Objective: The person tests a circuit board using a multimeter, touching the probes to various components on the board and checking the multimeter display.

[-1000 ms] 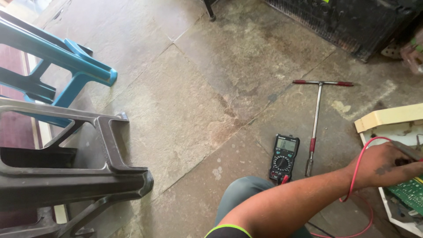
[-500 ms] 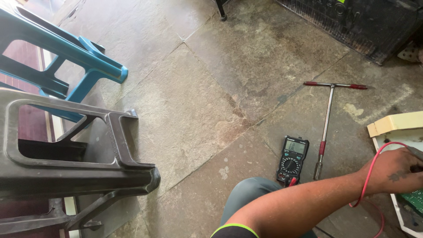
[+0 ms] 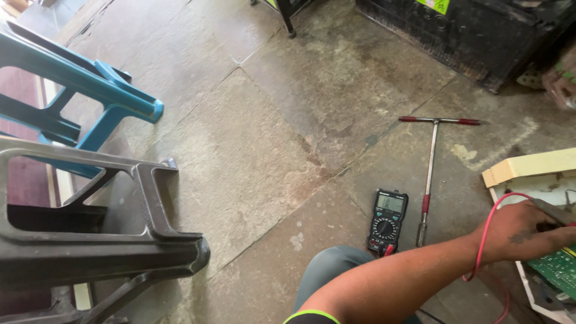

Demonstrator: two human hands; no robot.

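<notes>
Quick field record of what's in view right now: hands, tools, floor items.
visible hand: reaches to the green circuit board, grip on a probe with red lead; which arm is unclear
other hand: not in view
multimeter: on stone floor, by knee
T-handle wrench: right of meter
chairs: grey and blue, tipped, left

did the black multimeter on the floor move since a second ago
No. The black multimeter lies as before beside the lower end of the red-handled metal T-handle wrench; only the view shifted.
</notes>
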